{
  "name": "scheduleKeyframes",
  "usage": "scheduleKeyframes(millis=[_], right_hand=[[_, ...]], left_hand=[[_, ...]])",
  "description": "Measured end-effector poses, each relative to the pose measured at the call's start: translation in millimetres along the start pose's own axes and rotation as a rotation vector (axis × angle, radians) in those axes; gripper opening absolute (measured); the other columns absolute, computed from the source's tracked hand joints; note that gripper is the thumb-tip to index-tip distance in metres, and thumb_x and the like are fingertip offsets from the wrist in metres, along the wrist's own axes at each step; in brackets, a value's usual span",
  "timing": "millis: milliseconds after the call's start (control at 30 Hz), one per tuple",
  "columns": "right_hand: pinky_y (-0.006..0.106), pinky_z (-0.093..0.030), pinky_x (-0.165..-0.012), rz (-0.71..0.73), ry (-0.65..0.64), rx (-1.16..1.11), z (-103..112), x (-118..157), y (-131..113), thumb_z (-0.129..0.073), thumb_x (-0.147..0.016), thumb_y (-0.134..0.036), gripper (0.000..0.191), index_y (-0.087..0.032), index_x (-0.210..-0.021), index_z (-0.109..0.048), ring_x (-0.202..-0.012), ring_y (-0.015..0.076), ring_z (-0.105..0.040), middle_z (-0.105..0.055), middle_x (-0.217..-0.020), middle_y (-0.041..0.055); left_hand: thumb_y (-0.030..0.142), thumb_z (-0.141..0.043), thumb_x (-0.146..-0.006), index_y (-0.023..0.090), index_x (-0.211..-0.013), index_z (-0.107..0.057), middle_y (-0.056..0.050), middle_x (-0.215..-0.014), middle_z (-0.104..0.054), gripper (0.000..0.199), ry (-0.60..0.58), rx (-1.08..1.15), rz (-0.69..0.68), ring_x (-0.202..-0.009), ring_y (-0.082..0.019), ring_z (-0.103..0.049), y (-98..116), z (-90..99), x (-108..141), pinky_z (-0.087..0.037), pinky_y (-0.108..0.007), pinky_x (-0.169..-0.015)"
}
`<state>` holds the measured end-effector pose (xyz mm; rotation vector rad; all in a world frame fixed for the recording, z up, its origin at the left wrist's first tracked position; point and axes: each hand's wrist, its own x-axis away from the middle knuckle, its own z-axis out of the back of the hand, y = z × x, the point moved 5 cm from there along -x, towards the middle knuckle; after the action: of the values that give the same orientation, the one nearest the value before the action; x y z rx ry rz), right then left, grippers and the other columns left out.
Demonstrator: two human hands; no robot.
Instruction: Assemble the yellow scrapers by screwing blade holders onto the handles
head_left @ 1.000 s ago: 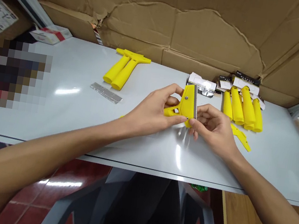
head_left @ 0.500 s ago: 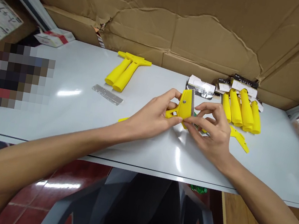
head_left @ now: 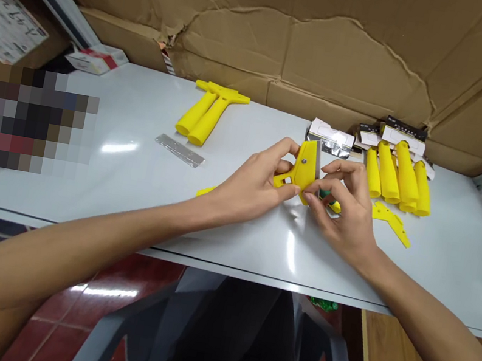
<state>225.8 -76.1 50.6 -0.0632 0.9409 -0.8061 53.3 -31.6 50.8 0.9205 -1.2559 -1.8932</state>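
Note:
Between the fingers and thumb of my left hand (head_left: 264,175) is a yellow plastic scraper (head_left: 307,166) with a metal blade (head_left: 318,156) along its right edge and one screw (head_left: 304,161) in its face. It is held upright just above the table. My right hand (head_left: 347,207) is closed in a pinch at the scraper's lower corner; whatever sits between thumb and forefinger is too small to make out. A green and yellow object (head_left: 332,203) lies behind the right fingers, mostly hidden. Just right of that hand rests a flat yellow plate with holes (head_left: 394,221).
Two yellow scraper handles (head_left: 210,115) lie back left, with flat metal blades (head_left: 180,150) in front. Several yellow handles (head_left: 401,176) and packaging cards (head_left: 401,135) are back right. A silver-and-white packet (head_left: 330,139) lies near the cardboard wall (head_left: 237,38). A small box (head_left: 97,59) sits far left.
The view has shifted slightly, moving everything a little to the right in the picture. My right thumb and forefinger have bent closer together at the scraper's lower corner. The left hand keeps its hold.

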Motion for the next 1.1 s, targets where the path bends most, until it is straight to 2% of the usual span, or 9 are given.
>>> scheduleKeyframes(millis=[300, 367, 500, 667, 867, 1100], right_hand=[[0.023, -0.061, -0.060, -0.029, -0.020, -0.056, -1.7, -1.2, -1.3, -0.068, -0.102, -0.015, 0.011, -0.023, -0.110, -0.067, -0.089, 0.0148, -0.066, -0.065, -0.108, 0.0067], [0.023, -0.062, -0.059, -0.073, -0.012, -0.091, -1.2, -0.1, 1.5, -0.071, -0.101, -0.019, 0.016, -0.025, -0.114, -0.064, -0.084, 0.0140, -0.066, -0.067, -0.104, 0.0040], [0.024, -0.063, -0.059, -0.176, -0.007, -0.157, 0.4, 1.9, 10.3, -0.080, -0.096, -0.030, 0.032, -0.028, -0.119, -0.057, -0.079, 0.0135, -0.072, -0.072, -0.110, 0.0024], [0.025, -0.062, -0.058, -0.154, -0.040, -0.124, 3.4, 0.7, 15.6, -0.084, -0.093, -0.033, 0.039, -0.028, -0.119, -0.056, -0.069, 0.0136, -0.073, -0.072, -0.100, -0.0005], [0.029, -0.065, -0.063, -0.115, -0.051, -0.089, 6.7, -0.2, 14.6, -0.080, -0.095, -0.028, 0.036, -0.028, -0.122, -0.056, -0.068, 0.0152, -0.075, -0.074, -0.093, -0.0012], [0.028, -0.065, -0.064, -0.247, -0.102, -0.290, 8.4, -2.5, 13.9, -0.085, -0.093, -0.036, 0.043, -0.028, -0.125, -0.058, -0.072, 0.0145, -0.074, -0.075, -0.096, -0.0008]], left_hand=[[0.034, -0.071, -0.088, 0.024, -0.114, -0.050, 0.001, -0.089, -0.075, 0.035, 0.022, -0.018, -0.015, -0.083, -0.017, -0.070, 2.7, 0.9, 0.7, -0.052, -0.030, -0.077], [0.033, -0.071, -0.088, 0.024, -0.114, -0.050, 0.002, -0.088, -0.074, 0.034, 0.023, -0.026, -0.013, -0.082, -0.017, -0.070, 3.3, 0.4, 1.0, -0.053, -0.030, -0.078], [0.030, -0.069, -0.088, 0.025, -0.114, -0.051, 0.001, -0.090, -0.074, 0.032, 0.017, -0.043, -0.036, -0.082, -0.016, -0.069, 4.4, -2.1, 2.3, -0.052, -0.029, -0.078], [0.025, -0.069, -0.084, 0.026, -0.115, -0.055, 0.001, -0.093, -0.074, 0.033, 0.033, -0.156, -0.032, -0.083, -0.017, -0.069, 3.1, -4.1, 3.5, -0.052, -0.029, -0.078], [0.026, -0.070, -0.084, 0.026, -0.116, -0.057, 0.002, -0.087, -0.071, 0.034, 0.000, -0.159, -0.040, -0.079, -0.017, -0.068, 4.2, -5.1, 3.1, -0.052, -0.030, -0.076], [0.031, -0.072, -0.086, 0.027, -0.112, -0.056, 0.002, -0.087, -0.071, 0.031, -0.011, -0.102, -0.072, -0.078, -0.016, -0.067, 6.9, -2.4, 2.5, -0.052, -0.029, -0.075]])
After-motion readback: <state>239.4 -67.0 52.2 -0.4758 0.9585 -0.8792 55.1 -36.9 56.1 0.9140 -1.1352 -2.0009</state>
